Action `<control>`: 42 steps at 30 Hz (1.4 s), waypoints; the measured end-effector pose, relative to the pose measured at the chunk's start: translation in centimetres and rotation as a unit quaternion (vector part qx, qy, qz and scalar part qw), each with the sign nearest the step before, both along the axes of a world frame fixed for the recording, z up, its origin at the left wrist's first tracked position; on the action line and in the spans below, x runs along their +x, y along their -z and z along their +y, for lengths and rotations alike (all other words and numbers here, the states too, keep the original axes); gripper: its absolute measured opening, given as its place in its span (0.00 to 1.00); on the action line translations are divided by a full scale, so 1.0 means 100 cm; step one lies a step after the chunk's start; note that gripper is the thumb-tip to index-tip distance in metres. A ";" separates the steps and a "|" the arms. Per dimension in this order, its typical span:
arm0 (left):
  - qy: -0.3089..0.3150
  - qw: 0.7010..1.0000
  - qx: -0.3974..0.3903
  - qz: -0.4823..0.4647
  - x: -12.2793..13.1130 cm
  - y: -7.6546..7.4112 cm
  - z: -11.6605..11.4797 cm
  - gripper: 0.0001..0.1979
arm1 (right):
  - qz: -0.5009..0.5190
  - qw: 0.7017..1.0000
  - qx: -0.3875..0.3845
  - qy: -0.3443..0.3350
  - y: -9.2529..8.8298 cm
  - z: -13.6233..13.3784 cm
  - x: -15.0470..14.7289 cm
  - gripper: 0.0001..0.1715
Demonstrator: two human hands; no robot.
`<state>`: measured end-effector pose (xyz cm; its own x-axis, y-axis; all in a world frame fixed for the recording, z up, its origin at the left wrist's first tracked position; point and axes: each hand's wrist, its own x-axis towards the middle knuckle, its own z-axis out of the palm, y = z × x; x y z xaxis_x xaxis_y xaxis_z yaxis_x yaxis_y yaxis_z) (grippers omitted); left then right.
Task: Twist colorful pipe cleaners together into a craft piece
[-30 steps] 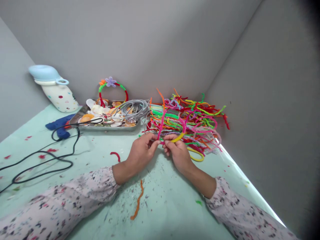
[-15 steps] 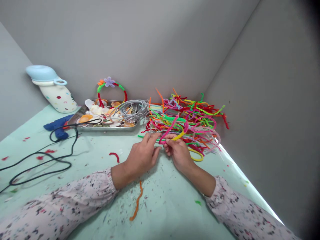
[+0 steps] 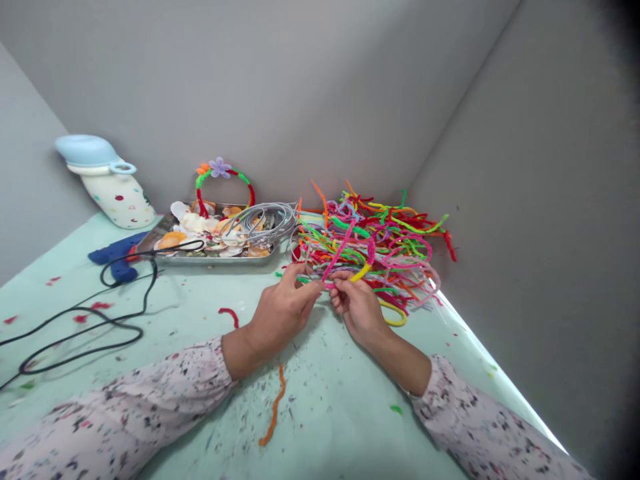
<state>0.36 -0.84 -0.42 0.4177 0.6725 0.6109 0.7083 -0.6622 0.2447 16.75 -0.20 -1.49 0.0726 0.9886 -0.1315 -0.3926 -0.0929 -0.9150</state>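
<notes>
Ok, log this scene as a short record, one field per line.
Left hand: touching a bent pink-and-yellow fuzzy pipe cleaner; grip unclear
Right hand: pinching the same pipe cleaner
Beyond hands: tangled multicoloured pile of fuzzy pipe cleaners
Container: shallow silver metal tray holding white and orange seashells
Tray's back: red-and-green fuzzy hoop with a purple flower
Far left: white bottle with pale blue lid

- A craft corner: grey walls (image 3: 280, 87) around a pale green worktop (image 3: 350, 400).
- Along the far edge, a tray (image 3: 220, 261) of shells (image 3: 195, 223) and heaped pipe cleaners (image 3: 387, 230).
- Near the far left corner, an apparent glue gun (image 3: 113, 252); red specks (image 3: 101, 305) nearby.
</notes>
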 end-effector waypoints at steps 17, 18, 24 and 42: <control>0.018 0.996 0.073 -0.054 -0.003 0.001 0.008 0.08 | 0.031 0.999 0.014 -0.038 -0.004 -0.005 -0.002 0.11; 0.019 0.996 0.073 -0.057 -0.003 0.001 0.008 0.08 | 0.033 0.999 0.014 -0.040 -0.004 -0.005 -0.002 0.11; 0.026 0.995 0.072 -0.057 -0.004 0.000 0.007 0.09 | 0.036 0.999 0.018 -0.037 -0.005 -0.006 -0.002 0.10; 0.007 0.997 0.067 -0.046 -0.002 -0.004 0.006 0.09 | -0.018 0.996 0.083 -0.030 0.002 -0.008 0.000 0.07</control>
<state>0.13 -0.21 -0.03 0.3644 0.5773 0.7307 0.6773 -0.7028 0.2174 16.71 -0.98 -1.66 0.0134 0.9993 0.0363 -0.3584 0.0387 -0.9328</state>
